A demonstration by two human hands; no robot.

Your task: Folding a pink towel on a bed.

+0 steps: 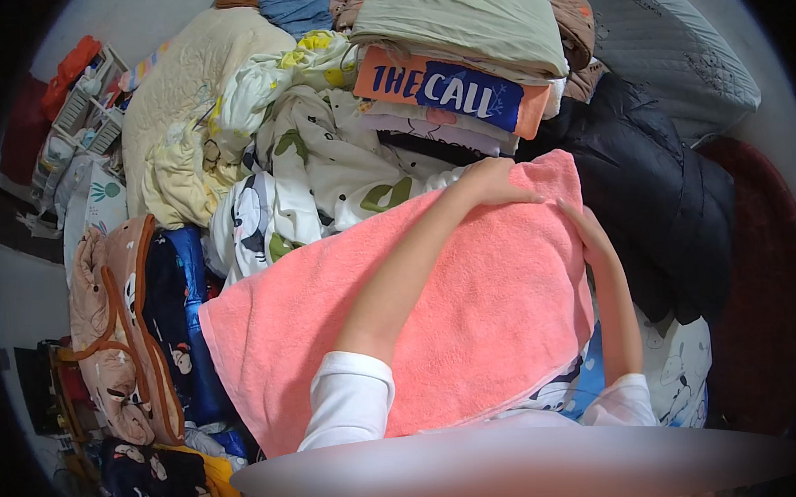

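Observation:
A large coral-pink terry towel (401, 315) is spread across the clothes before me, one corner to the left and another at the upper right. My left hand (492, 183) reaches over the towel and holds its far edge, thumb on top and fingers out of sight behind the edge. Around the right edge, just below the upper right corner, my right hand (582, 230) grips the cloth with its thumb on the front. The two thumbs nearly meet. Beyond the far edge lies a rumpled white cloth with green print (321, 158).
Behind stands a folded stack topped by a pale green cloth (455, 26), with a lettered orange garment (538, 109). A black puffer jacket (642, 191) lies right. Folded padded clothes (131, 327) lie left, and a cream quilt (184, 78) is farther back. A mattress (676, 50) leans behind.

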